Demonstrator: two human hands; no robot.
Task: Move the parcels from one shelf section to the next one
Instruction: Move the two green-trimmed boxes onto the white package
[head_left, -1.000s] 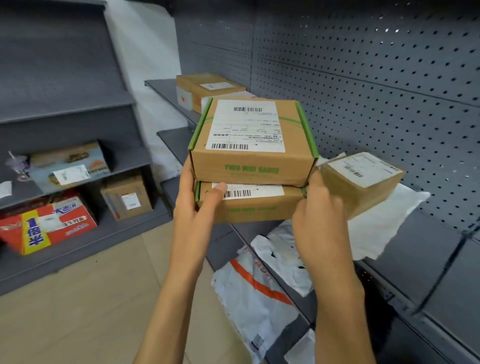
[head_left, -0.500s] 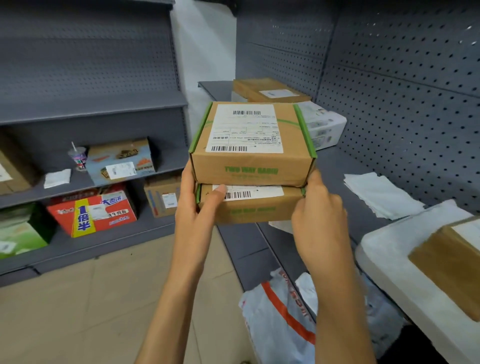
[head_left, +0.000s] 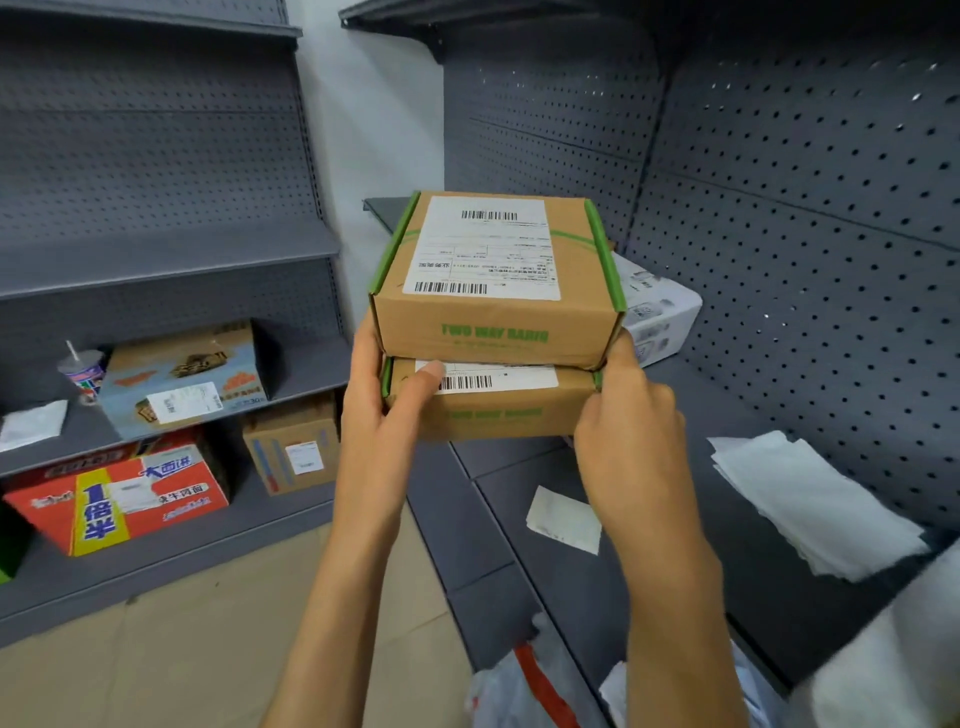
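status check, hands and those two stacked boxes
Left hand and right hand clamp the two stacked boxes, held in the air. Shelf ahead: white box at back, papers on right.

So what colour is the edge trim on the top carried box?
Green, on the top box, clearest in the head view.

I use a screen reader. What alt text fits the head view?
Two hands, left hand and right hand, hold two stacked brown parcels above a grey shelf with loose papers.
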